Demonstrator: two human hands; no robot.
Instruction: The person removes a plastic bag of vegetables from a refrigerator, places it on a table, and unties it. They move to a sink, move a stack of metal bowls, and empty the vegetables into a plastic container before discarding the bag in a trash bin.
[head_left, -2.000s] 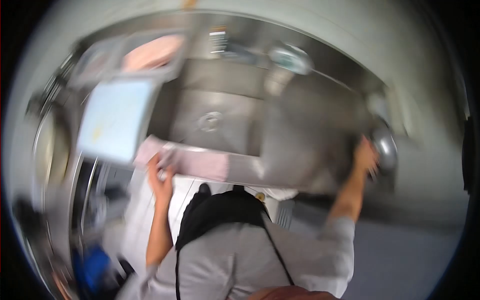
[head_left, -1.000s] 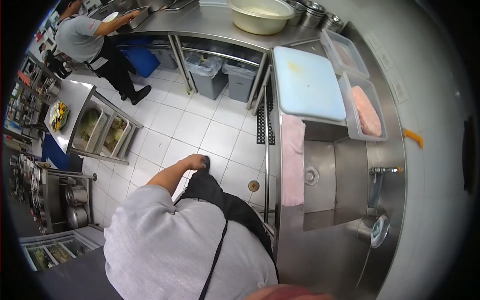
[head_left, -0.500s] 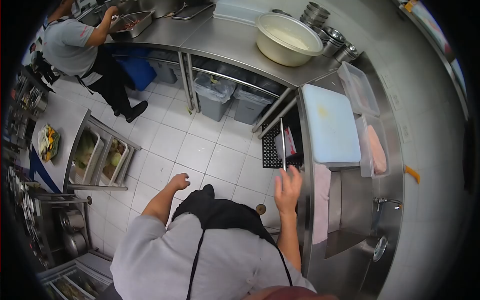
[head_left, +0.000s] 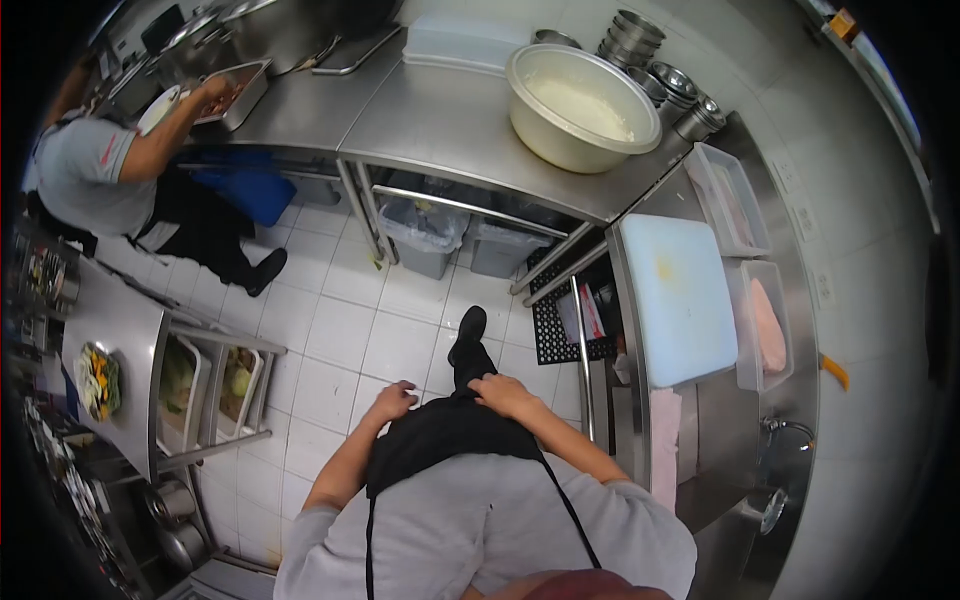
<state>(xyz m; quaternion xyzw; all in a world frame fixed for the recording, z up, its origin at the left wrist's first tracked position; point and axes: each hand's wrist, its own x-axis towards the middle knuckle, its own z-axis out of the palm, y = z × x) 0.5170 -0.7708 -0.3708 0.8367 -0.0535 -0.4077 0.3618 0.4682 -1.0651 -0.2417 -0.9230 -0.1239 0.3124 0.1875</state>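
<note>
My left hand [head_left: 397,400] is held in front of my body, just beyond the edge of my black apron [head_left: 440,432]. Its fingers are loosely bent with nothing in them. My right hand [head_left: 503,394] reaches inward over my leg, fingers stretched toward the left and close to the dark cloth there. It carries nothing that shows. One black shoe [head_left: 472,325] is stepped forward on the white floor tiles [head_left: 400,315].
Ahead runs a steel counter [head_left: 420,120] bearing a large cream basin [head_left: 585,110]. To the right are a cutting board [head_left: 675,300] and a container with pink meat [head_left: 765,330]. A vegetable plate [head_left: 98,382] sits on the left table. A co-worker [head_left: 130,180] stands at the far left.
My right hand has swung from beside the right counter inward over my leg. My left hand has shifted slightly right and down in view. One foot has come forward; the co-worker's arm has moved.
</note>
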